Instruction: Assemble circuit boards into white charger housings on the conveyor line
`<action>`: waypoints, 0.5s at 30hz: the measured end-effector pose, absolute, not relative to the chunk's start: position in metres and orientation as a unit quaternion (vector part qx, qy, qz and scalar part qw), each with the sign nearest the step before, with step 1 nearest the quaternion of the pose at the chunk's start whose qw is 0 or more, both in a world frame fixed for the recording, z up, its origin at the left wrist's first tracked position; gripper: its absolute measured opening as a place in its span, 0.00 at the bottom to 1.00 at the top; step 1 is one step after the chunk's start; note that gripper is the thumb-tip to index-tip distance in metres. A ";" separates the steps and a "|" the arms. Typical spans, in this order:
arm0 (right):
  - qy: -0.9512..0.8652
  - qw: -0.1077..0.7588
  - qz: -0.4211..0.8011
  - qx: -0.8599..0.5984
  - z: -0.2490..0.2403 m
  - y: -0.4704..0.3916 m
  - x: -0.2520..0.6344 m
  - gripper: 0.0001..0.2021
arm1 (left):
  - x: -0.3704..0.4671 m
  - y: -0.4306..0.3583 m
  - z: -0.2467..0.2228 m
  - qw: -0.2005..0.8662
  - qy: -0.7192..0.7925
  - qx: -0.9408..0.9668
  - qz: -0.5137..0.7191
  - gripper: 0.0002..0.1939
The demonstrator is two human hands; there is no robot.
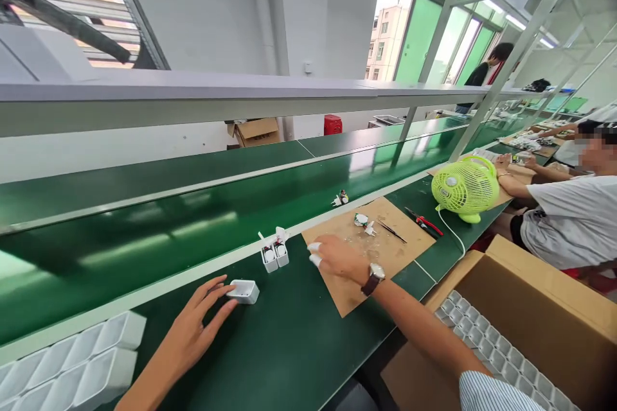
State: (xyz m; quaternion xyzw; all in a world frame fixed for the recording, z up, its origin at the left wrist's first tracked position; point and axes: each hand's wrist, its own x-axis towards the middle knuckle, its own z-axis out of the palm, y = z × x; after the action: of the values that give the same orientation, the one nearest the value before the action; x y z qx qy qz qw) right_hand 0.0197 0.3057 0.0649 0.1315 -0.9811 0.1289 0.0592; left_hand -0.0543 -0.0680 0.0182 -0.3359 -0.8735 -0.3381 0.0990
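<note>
My left hand [193,324] has its thumb and index fingertip on the left end of a small white plastic box [247,293], which rests on the green bench. Over the left edge of a brown board [347,292] is my right hand [340,258]. White covers sit on two of its fingertips, which are slightly apart with nothing visible between them. Between the hands, near the pale strip, stand two open white boxes [275,255] with small parts and wires inside. On the board lie a small circuit board [360,220], a white plug piece [370,228] and dark tweezers [391,231].
White compartment trays [72,363] stand at the lower left. Red-handled pliers [428,225] and a lime-green fan [465,187] are on the right. A carton [544,295] holds more white trays. One small assembly [340,198] lies on the green belt [193,218]. Another person [569,212] sits beyond.
</note>
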 end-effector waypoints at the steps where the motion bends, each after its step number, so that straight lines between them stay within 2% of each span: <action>1: -0.987 0.068 0.118 0.084 0.069 0.331 0.020 0.09 | -0.050 -0.066 0.016 0.091 -0.875 -0.324 -0.347 0.25; 5: -0.987 0.078 0.097 -0.105 0.074 0.411 0.022 0.11 | -0.036 -0.050 0.005 0.081 -0.873 -0.301 -0.376 0.28; 8: -0.976 0.059 0.122 -0.170 0.072 0.441 0.020 0.10 | -0.030 -0.038 -0.001 0.077 -0.872 -0.282 -0.392 0.26; 11: -0.968 0.064 0.169 -0.174 0.072 0.444 0.017 0.12 | -0.026 -0.035 -0.002 0.085 -0.867 -0.273 -0.408 0.24; 15: -0.959 0.041 0.261 -0.106 0.073 0.422 0.013 0.16 | -0.022 -0.038 -0.002 0.098 -0.859 -0.272 -0.424 0.20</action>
State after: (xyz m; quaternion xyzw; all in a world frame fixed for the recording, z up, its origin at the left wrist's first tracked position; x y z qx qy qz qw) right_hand 0.0131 0.4220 0.0733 -0.1061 -0.9585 0.2614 0.0406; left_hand -0.0219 -0.0383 -0.0024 -0.2715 -0.8587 -0.4235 0.0979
